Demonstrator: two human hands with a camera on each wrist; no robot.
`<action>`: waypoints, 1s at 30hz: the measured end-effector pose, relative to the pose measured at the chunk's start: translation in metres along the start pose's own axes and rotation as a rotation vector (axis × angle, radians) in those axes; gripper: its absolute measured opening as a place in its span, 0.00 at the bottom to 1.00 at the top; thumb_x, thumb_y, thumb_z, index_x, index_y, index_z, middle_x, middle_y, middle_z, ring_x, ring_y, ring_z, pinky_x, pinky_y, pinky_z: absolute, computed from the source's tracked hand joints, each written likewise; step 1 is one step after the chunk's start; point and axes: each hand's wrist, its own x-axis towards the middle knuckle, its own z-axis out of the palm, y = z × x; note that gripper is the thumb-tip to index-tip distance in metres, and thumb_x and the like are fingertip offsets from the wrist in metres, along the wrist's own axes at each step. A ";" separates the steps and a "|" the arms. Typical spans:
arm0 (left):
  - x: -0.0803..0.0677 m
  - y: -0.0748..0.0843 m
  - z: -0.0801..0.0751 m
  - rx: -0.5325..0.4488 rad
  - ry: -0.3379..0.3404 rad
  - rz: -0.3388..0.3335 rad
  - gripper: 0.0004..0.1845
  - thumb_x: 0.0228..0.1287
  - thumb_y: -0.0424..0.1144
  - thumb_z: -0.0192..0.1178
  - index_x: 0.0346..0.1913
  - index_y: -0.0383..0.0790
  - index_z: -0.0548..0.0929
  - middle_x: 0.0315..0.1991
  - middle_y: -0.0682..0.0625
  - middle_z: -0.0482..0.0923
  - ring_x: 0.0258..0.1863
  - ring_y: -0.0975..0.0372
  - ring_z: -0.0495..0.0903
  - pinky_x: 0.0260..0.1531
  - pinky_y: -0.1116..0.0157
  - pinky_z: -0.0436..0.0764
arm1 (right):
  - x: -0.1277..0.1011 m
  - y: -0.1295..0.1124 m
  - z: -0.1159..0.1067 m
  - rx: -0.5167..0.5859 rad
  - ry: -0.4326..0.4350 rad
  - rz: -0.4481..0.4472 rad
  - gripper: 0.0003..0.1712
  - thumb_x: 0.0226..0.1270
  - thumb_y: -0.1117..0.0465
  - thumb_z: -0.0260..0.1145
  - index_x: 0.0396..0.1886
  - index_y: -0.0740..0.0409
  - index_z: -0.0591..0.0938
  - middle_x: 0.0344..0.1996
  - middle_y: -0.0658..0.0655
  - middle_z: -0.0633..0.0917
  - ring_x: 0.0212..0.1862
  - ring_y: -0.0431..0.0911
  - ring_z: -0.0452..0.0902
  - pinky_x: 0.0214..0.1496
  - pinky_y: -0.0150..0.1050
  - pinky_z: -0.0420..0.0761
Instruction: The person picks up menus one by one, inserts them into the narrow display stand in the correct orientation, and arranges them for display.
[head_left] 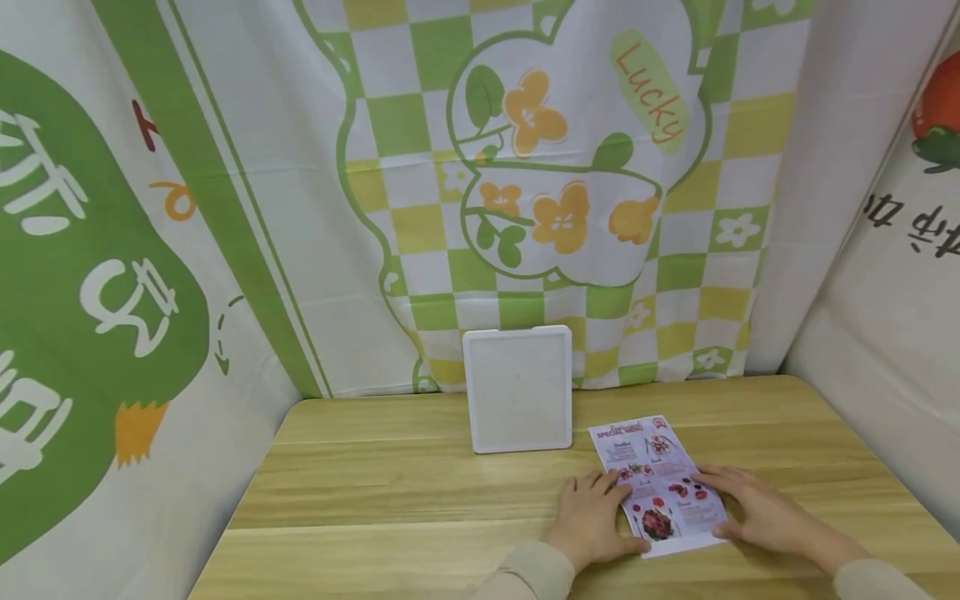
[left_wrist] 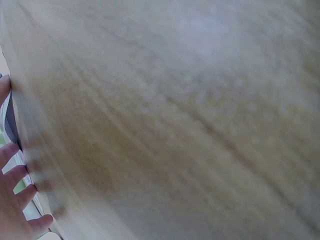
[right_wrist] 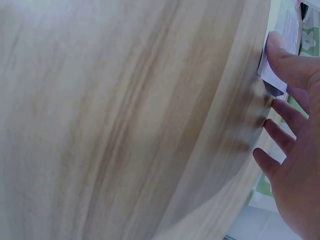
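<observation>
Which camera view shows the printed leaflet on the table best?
The head view: the whole leaflet lies flat on the wooden table, the left hand and right hand resting on its sides. The right wrist view shows only a blurred edge; the left wrist view shows a thin sliver.

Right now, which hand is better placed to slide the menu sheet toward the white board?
Probably the left hand: it lies on the menu sheet's near left edge, on the white board's side. The right hand rests on the far right edge.
</observation>
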 end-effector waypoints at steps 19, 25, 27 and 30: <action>0.002 -0.002 0.006 0.002 0.036 0.015 0.41 0.54 0.76 0.57 0.70 0.64 0.71 0.72 0.61 0.64 0.70 0.62 0.63 0.65 0.53 0.66 | 0.005 -0.004 0.008 0.135 0.142 0.072 0.34 0.54 0.54 0.78 0.58 0.66 0.80 0.54 0.66 0.82 0.55 0.66 0.76 0.60 0.34 0.72; 0.000 -0.001 0.004 -0.013 0.023 0.010 0.42 0.54 0.76 0.56 0.70 0.63 0.70 0.73 0.60 0.63 0.71 0.61 0.62 0.66 0.52 0.65 | 0.011 -0.016 0.012 0.271 0.187 0.243 0.28 0.64 0.57 0.72 0.59 0.69 0.78 0.54 0.71 0.81 0.57 0.68 0.75 0.59 0.57 0.72; 0.001 -0.001 0.004 -0.020 0.017 0.005 0.42 0.54 0.76 0.56 0.71 0.62 0.70 0.73 0.60 0.62 0.71 0.61 0.62 0.67 0.52 0.64 | 0.014 -0.020 0.014 0.286 0.232 0.289 0.26 0.64 0.60 0.71 0.58 0.71 0.78 0.52 0.72 0.82 0.55 0.67 0.77 0.57 0.62 0.72; 0.000 -0.001 0.004 -0.025 0.013 0.003 0.43 0.54 0.77 0.56 0.71 0.62 0.69 0.73 0.60 0.61 0.71 0.61 0.61 0.67 0.51 0.64 | 0.018 -0.025 0.017 0.294 0.309 0.351 0.24 0.62 0.66 0.72 0.55 0.73 0.79 0.48 0.72 0.84 0.48 0.63 0.82 0.52 0.52 0.79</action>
